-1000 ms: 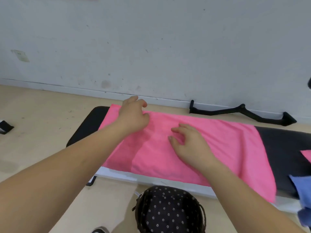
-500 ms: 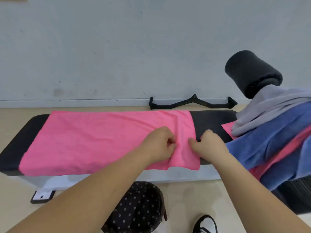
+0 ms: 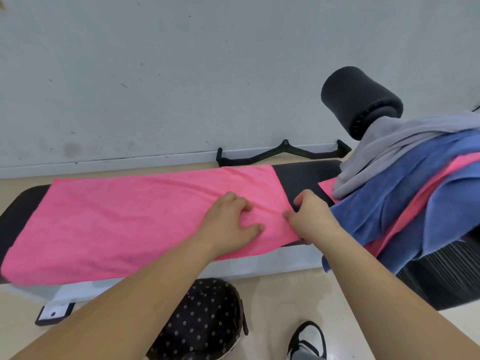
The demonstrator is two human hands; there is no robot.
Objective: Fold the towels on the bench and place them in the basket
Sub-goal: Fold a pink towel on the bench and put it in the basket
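A long pink towel (image 3: 124, 219) lies flat along the black bench (image 3: 306, 175). My left hand (image 3: 228, 224) rests on the towel near its right end, fingers curled into the cloth and the thumb stretched out, with a wrinkle running up to the fingertips. My right hand (image 3: 311, 219) pinches the towel's right edge, thumb on top and fingers curled over the hem. A dark basket with a dotted lining (image 3: 205, 318) stands on the floor below my left forearm, partly hidden by it.
A heap of grey, blue and pink towels (image 3: 415, 183) is draped over the bench's right end below a black foam roller (image 3: 361, 100). A black cable handle (image 3: 283, 152) lies by the wall. A shoe (image 3: 306, 339) is on the floor beside the basket.
A second ago both hands were at the towel's left part; they are now at its right end. Since half a second ago they have drawn slightly apart, and the left thumb has stretched out.
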